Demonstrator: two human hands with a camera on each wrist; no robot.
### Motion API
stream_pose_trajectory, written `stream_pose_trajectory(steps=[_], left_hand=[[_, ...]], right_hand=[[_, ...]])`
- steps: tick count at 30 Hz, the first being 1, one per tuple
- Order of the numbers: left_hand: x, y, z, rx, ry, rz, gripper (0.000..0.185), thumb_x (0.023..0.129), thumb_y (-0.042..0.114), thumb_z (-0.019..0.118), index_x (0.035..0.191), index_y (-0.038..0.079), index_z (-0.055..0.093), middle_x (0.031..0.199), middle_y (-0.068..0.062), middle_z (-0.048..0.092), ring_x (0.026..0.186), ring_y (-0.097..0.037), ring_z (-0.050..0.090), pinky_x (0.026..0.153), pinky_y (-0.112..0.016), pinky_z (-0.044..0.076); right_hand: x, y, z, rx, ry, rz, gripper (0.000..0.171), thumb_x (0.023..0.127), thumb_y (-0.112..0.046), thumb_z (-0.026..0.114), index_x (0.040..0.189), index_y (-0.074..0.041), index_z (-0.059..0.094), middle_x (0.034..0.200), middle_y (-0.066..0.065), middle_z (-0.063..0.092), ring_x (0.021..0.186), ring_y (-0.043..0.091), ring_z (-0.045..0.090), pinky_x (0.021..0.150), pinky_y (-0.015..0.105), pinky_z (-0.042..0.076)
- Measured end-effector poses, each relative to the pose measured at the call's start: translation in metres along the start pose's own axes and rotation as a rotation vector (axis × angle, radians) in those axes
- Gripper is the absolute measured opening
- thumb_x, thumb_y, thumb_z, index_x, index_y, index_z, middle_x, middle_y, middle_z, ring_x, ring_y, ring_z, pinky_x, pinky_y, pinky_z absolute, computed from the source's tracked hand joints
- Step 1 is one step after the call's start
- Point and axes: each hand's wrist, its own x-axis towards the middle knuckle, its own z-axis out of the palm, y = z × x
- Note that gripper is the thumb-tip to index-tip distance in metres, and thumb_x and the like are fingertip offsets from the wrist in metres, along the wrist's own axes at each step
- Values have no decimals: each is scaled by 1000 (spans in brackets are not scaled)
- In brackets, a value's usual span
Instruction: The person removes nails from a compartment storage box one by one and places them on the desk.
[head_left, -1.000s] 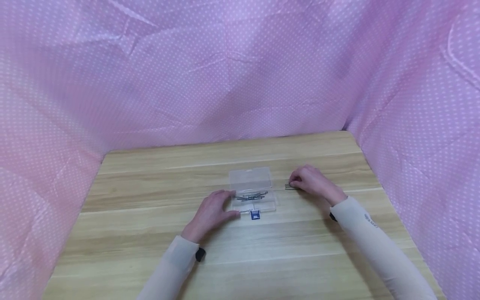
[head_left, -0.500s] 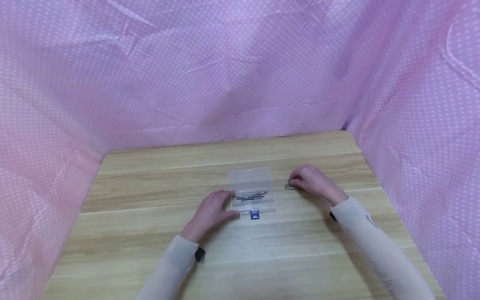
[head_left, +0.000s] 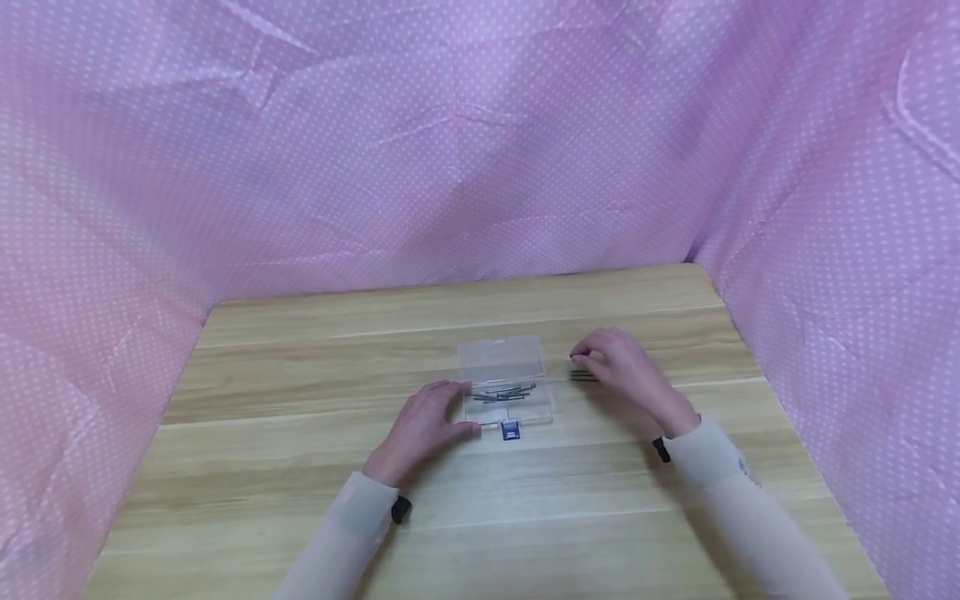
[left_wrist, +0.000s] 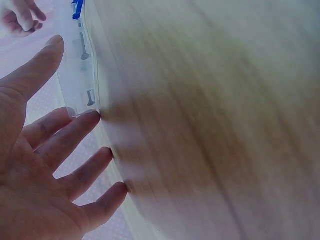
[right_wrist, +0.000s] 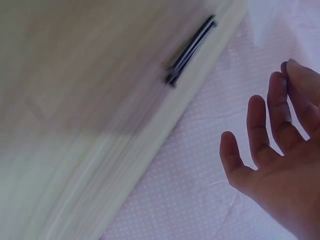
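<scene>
A clear plastic box (head_left: 531,412) lies on the table with its lid (head_left: 500,357) laid back and a blue label at its front. Several grey nails (head_left: 501,395) are inside. My left hand (head_left: 422,427) holds the box at its left end, thumb at the front corner and forefinger at the back one; its other fingertips rest on the table in the left wrist view. Right of the box, my right hand (head_left: 624,370) is raised, with thumb and forefinger pinching a nail that they mostly hide. Below it a few loose nails (right_wrist: 191,50) lie side by side on the table.
The wooden table (head_left: 300,367) extends around the box on all sides. Pink dotted cloth (head_left: 450,167) hangs behind it and along both sides.
My right hand has lifted a little from the loose nails and shifted slightly left, its wrist lower in the view. My left hand and the box stay put.
</scene>
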Motion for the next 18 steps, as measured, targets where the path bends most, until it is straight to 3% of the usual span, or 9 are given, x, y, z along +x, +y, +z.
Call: stream_pose_trajectory(steps=[5, 18], left_hand=[[-1, 0, 0, 2, 7, 4, 73, 83, 44, 86, 143, 12, 61, 145, -14, 60, 139, -37, 49, 117, -57, 38], [0, 1, 0, -1, -8, -25, 74, 82, 44, 87, 144, 13, 61, 146, -13, 59, 139, -36, 49, 117, -56, 38]], right_hand=[[-5, -10, 6, 14, 46, -55, 8, 89, -4, 79, 97, -6, 78, 94, 7, 76, 90, 26, 69, 88, 48, 55], [-6, -32, 24, -7, 49, -122, 11, 87, -3, 81, 97, -7, 78, 95, 5, 73, 92, 25, 66, 86, 47, 54]])
